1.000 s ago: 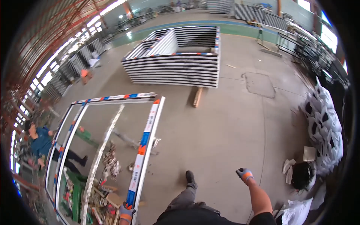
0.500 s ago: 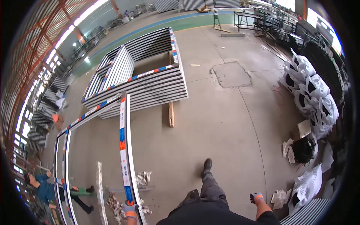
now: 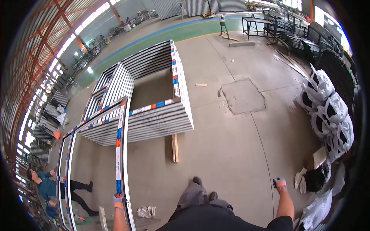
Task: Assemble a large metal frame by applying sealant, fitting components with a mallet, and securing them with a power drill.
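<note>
My left hand [image 3: 118,201], in a grey and orange glove, is closed on the near rail of a large window frame [image 3: 119,154]. The rail is dark and white, with blue, red and white tape along it. My right hand [image 3: 280,184], gloved alike, hangs out to the right above the floor; its fingers are loosely bent and apart, with nothing visible in them. The far corner of the held frame overlaps a stack of similar frames [image 3: 160,120] in my view. At the left, another person [image 3: 48,190] stands by the opposite side of the frame.
A wooden block [image 3: 175,148] sticks out from under the stack. Ahead lies a rough floor patch [image 3: 244,96] with a small wood piece [image 3: 201,85] near it. White bags [image 3: 327,111] are piled at the right. Crumpled wrapping [image 3: 146,212] lies beside the held frame.
The stack is nearer and the held frame now overlaps it more. My feet have shifted in a step. The other person has moved along with the frame. My left hand keeps its hold.
</note>
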Demonstrator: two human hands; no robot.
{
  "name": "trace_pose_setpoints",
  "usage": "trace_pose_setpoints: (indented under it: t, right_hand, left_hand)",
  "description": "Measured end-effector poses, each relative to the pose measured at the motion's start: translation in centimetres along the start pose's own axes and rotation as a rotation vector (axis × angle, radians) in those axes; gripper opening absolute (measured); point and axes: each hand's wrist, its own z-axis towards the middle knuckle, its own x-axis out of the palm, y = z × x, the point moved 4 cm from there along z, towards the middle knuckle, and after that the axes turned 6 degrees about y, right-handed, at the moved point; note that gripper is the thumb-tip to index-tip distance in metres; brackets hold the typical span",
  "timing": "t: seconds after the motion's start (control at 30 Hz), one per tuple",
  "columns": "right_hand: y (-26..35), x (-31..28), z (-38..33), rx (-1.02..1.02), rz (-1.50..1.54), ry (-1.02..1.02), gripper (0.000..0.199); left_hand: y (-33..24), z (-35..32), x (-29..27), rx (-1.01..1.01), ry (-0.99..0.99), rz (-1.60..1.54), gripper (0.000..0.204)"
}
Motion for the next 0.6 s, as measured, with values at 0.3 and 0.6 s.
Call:
trace_pose_setpoints:
  t: [0.3,0.6]
  right_hand:
    - [24.4,0.2,10.5,-0.01,0.149,-0.125,0.019]
    - [28.4,5.3,15.0,0.378,0.245,0.159,0.015]
  left_hand:
    - [-14.0,13.7,19.7,-0.058,0.098,0.028,0.038]
    - [-26.2,26.9,39.6,0.003,0.114,0.277,0.035]
